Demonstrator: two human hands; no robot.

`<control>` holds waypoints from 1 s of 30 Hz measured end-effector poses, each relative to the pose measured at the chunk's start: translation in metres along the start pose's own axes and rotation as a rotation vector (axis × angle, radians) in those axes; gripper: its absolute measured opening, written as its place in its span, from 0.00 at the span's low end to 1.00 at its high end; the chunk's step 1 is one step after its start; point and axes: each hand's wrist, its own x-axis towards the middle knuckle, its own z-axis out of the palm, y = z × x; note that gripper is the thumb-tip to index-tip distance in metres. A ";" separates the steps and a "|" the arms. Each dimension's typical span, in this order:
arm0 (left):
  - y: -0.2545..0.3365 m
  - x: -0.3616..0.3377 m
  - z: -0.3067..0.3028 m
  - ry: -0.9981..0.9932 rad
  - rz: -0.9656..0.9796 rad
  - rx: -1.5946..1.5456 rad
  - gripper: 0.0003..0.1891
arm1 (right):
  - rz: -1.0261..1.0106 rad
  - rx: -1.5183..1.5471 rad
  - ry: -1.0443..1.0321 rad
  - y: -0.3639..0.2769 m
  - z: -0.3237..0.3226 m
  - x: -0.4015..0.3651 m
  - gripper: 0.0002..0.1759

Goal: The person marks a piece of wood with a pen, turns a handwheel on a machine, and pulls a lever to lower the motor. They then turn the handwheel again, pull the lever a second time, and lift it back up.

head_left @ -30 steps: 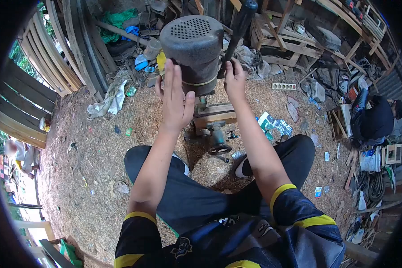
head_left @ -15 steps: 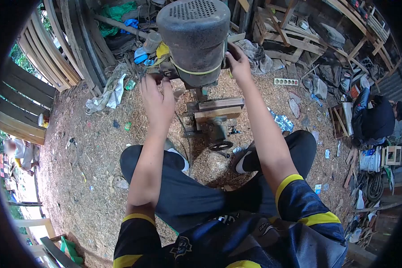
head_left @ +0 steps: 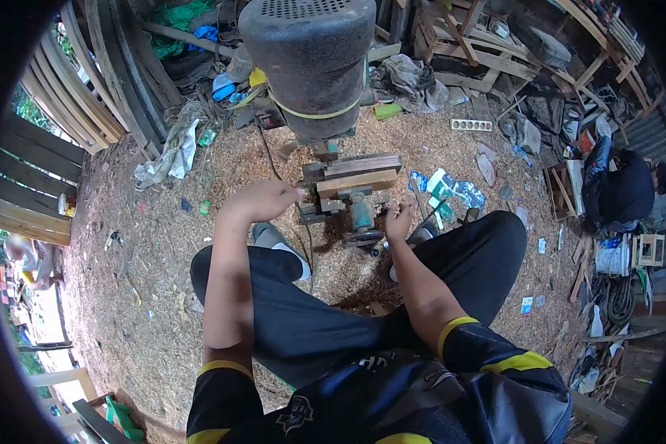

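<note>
A machine with a large dark motor housing (head_left: 307, 70), a yellow band around it, stands in front of me. Below it, stacked wood pieces (head_left: 359, 181) lie across a metal vise (head_left: 360, 211) with a handwheel (head_left: 364, 237) underneath. My left hand (head_left: 259, 201) is open, fingers stretched toward the left end of the wood, and a cable (head_left: 268, 152) hangs close by. At the vise's right side, my right hand (head_left: 398, 220) is closed with bent fingers around a small handle there, mostly hidden by the fingers.
Wood shavings cover the ground (head_left: 170, 311). A power strip (head_left: 471, 125) and crumpled foil packaging (head_left: 455, 191) lie to the right. Another person (head_left: 621, 189) crouches at the far right, and a second person (head_left: 35, 259) is at the far left. Planks (head_left: 118, 74) lean at the upper left.
Both hands have left the sides of the motor housing and come down to the vise, left hand beside the wood, right hand at the small handle. The view has shifted slightly.
</note>
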 end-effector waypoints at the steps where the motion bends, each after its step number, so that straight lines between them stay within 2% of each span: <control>1: 0.004 0.003 0.000 -0.063 0.000 0.012 0.32 | 0.023 0.000 -0.040 0.000 -0.001 -0.006 0.22; 2: 0.008 0.005 0.000 -0.126 0.000 0.024 0.32 | 0.092 0.101 -0.107 0.000 -0.001 -0.010 0.23; 4: 0.013 0.006 0.003 -0.103 0.002 0.025 0.32 | 0.232 0.304 -0.242 -0.012 -0.010 -0.014 0.23; 7: 0.019 0.009 0.001 -0.144 -0.020 0.039 0.32 | 0.233 0.253 -0.342 -0.007 -0.009 -0.016 0.26; 10: 0.019 0.011 0.003 -0.151 -0.027 0.051 0.32 | 0.263 0.242 -0.346 -0.001 -0.005 -0.014 0.27; 13: 0.018 0.013 0.007 -0.125 -0.018 0.061 0.31 | 0.141 0.212 -0.254 -0.007 -0.007 -0.015 0.25; 14: 0.018 0.014 0.008 -0.115 -0.014 0.064 0.31 | 0.169 0.208 -0.260 -0.011 -0.008 -0.016 0.24; 20: 0.009 0.017 0.009 -0.253 0.090 0.116 0.21 | 0.210 0.167 -0.281 -0.014 -0.001 -0.014 0.22; 23: 0.011 0.017 0.012 -0.240 0.098 0.131 0.19 | 0.202 0.164 -0.254 -0.013 0.000 -0.016 0.20; 25: 0.012 0.020 0.010 -0.268 0.065 0.133 0.20 | 0.121 0.153 -0.163 -0.010 0.005 -0.018 0.18; 28: 0.020 0.017 0.005 -0.326 0.011 0.099 0.20 | 0.132 0.166 -0.144 -0.013 0.005 -0.017 0.18; 30: 0.020 0.016 0.005 -0.333 -0.007 0.071 0.23 | 0.234 0.186 -0.250 -0.013 0.000 -0.015 0.22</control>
